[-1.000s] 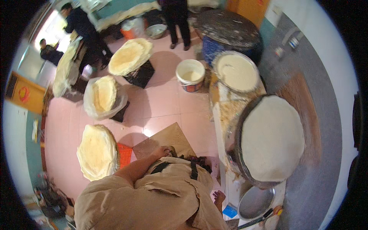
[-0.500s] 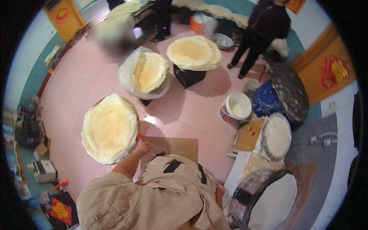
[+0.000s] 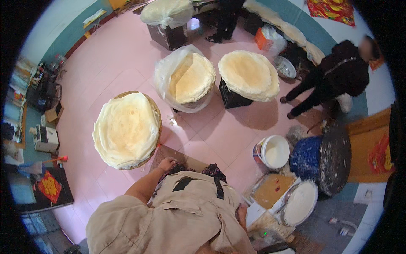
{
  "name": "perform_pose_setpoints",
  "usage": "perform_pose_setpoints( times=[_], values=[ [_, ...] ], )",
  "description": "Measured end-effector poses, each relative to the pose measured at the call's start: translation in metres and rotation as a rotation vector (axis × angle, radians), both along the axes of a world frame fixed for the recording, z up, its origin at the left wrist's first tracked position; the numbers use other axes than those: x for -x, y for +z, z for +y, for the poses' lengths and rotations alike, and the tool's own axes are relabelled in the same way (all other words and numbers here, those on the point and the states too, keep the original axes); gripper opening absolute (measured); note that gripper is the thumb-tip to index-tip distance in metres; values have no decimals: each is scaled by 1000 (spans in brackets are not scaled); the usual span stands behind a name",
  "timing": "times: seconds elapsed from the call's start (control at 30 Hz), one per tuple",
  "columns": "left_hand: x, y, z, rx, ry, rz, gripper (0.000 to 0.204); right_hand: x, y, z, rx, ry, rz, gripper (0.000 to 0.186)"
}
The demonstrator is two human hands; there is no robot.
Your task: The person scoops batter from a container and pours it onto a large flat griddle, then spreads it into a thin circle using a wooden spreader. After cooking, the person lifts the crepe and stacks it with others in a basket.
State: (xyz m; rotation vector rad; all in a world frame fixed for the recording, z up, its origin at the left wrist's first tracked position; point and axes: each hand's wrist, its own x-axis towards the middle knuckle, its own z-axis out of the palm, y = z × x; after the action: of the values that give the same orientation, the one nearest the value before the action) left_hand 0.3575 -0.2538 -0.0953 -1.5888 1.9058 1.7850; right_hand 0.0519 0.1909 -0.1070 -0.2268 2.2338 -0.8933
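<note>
My left hand (image 3: 168, 164) is by my left knee, beside dark patterned cloth, with its fingers curled in; whether they hold anything I cannot make out. My right hand (image 3: 242, 213) hangs low at my right side, partly behind my tan overgarment (image 3: 190, 211), its fingers mostly hidden. Ahead and left of my left hand stands a round stack of thin pale flatbreads (image 3: 127, 127) on a round woven-looking base. By my right hand are a white-rimmed box with a brown board (image 3: 274, 190) and a round basin of white batter or flour (image 3: 300, 204).
Farther off are a flatbread stack in clear plastic (image 3: 192, 78), another on a black stand (image 3: 247, 74) and a covered stack (image 3: 167, 15). A white bucket (image 3: 277, 152) and a blue drum (image 3: 305, 157) stand right. A person in dark clothes (image 3: 344, 70) stands far right; another's dark legs (image 3: 226, 23) show at the back.
My view has turned and shifted, so the far stacks, bucket and standing person sit farther right. The round griddle at lower right has mostly left the picture. My left hand appears slightly farther right.
</note>
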Motion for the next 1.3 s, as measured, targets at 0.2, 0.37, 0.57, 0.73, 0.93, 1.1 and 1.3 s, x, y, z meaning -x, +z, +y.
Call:
perform_pose_setpoints(
  times=[0.2, 0.37, 0.57, 0.73, 0.93, 1.1, 1.3],
  values=[
    [98, 74, -1, 207, 94, 229, 23, 164, -41, -127, 16, 354, 372, 27],
    [152, 109, -21, 265, -4, 127, 25, 229, 58, -335, 233, 479, -27, 28],
    [193, 79, -85, 146, 84, 145, 24, 230, 89, -556, 422, 610, -54, 28],
    [239, 78, -177, 135, 234, 204, 23, 246, 48, -729, 356, 785, 44, 36],
    [229, 74, -218, 16, 380, 50, 21, 239, -29, -920, 273, 877, 305, 38],
    [244, 66, -230, -89, 588, 20, 23, 223, -98, -994, 98, 847, 498, 46],
    [284, 63, -231, -93, 667, 1, 23, 217, -98, -1008, -70, 839, 465, 36]
  ],
)
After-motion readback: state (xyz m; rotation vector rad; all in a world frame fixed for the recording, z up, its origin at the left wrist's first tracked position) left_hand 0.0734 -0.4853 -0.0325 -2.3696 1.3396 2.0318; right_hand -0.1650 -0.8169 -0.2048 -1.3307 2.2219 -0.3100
